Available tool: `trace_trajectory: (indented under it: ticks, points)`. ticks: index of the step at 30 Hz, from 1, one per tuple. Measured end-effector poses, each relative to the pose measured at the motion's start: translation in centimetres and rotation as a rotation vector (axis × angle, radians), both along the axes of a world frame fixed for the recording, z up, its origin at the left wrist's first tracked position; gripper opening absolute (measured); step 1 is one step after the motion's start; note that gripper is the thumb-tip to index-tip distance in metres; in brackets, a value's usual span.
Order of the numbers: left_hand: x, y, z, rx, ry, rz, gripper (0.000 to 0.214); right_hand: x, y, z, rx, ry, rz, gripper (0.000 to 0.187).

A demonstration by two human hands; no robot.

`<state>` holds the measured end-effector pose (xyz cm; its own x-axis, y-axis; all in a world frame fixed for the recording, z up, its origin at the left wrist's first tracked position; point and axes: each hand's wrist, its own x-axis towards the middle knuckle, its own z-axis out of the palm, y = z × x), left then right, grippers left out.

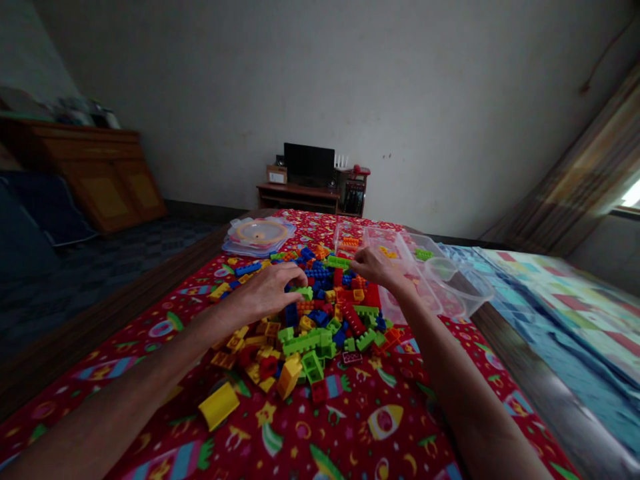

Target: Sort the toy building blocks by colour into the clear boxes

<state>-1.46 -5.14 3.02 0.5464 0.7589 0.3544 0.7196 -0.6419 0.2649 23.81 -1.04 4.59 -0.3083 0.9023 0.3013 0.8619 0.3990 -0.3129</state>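
Observation:
A heap of coloured plastic building bricks (pixel 305 343) covers the middle of the table. At its left side, my left hand (pixel 275 288) reaches in with fingers and thumb curved around a small green brick (pixel 304 292). My right hand (pixel 374 265) is at the heap's far right, beside the clear boxes. Its fingers are bent closed at the end of a long green brick (pixel 337 262); the fingertips are partly hidden. Nearer to me lie a yellow curved brick (pixel 219 405) and an upright yellow brick (pixel 289 375), both apart from my hands.
Clear plastic compartments (pixel 417 283) stand right of the heap, with orange bricks (pixel 350 242), yellow bricks (pixel 388 253) and green bricks (pixel 424 255) in separate ones. Stacked lids (pixel 259 235) lie at the back left. A red patterned cloth (pixel 350 433) covers the table; a bed (pixel 560 313) adjoins it.

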Motion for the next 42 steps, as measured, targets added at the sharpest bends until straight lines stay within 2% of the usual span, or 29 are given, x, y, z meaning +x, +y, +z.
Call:
trace_trajectory:
  ticks: [3,6,9,11,13,16,18,21,23,25,27,29,32,35,37,39,42]
  points:
    - [-0.1,0.2,-0.2,0.010,-0.018,0.003,0.015,2.3,1.1,0.6,-0.054,0.169,-0.160,0.028]
    - [0.0,0.4,-0.3,0.012,-0.017,0.025,0.019,5.4,1.9,1.2,-0.101,0.559,-0.360,0.026]
    - [0.1,0.3,-0.3,0.013,-0.017,0.035,0.021,8.0,1.9,1.4,-0.178,0.974,-0.407,0.025]
    - [0.3,0.2,-0.4,0.011,-0.022,0.032,0.021,8.6,1.7,1.5,-0.241,1.081,-0.382,0.027]
    - [0.5,0.1,-0.3,0.010,-0.048,0.031,0.023,8.0,1.5,1.8,-0.263,1.065,-0.346,0.027]
    - [1.0,-0.3,-0.1,0.024,-0.161,0.060,0.031,4.9,0.9,2.1,-0.245,0.894,-0.231,0.023]
    - [1.3,-0.4,0.0,0.032,-0.287,0.112,0.039,2.1,0.0,2.1,-0.251,0.727,-0.055,0.027]
    - [1.6,-0.6,0.1,0.028,-0.448,0.185,0.049,-2.0,-2.1,2.0,-0.309,0.490,0.330,0.037]
    - [1.8,-0.7,0.1,0.027,-0.483,0.203,0.051,-3.9,-3.4,1.9,-0.247,0.348,0.490,0.034]
    - [1.8,-0.8,0.1,0.034,-0.468,0.206,0.049,-4.7,-4.4,1.9,-0.149,0.234,0.532,0.028]
    - [1.8,-0.9,0.1,0.053,-0.427,0.199,0.046,-4.6,-4.6,2.2,-0.097,0.173,0.513,0.026]
    - [1.7,-0.9,0.1,0.086,-0.374,0.181,0.042,-3.7,-4.2,2.5,-0.082,0.157,0.453,0.029]
    - [1.5,-0.8,0.2,0.131,-0.280,0.098,0.032,-0.8,-2.5,3.1,-0.020,0.142,0.236,0.033]
    - [1.4,-1.0,0.2,0.091,-0.186,-0.028,0.028,3.6,-0.5,3.2,0.076,0.114,-0.082,0.031]
    - [1.7,-1.5,0.1,0.015,-0.109,-0.099,0.026,6.8,0.7,2.8,0.189,0.116,-0.359,0.028]
    - [2.1,-2.3,0.0,-0.057,-0.011,-0.159,0.023,9.8,1.6,2.3,0.259,0.149,-0.553,0.029]
    - [2.8,-3.6,-0.4,-0.103,0.139,-0.209,0.020,12.8,2.2,1.5,0.275,0.194,-0.662,0.028]
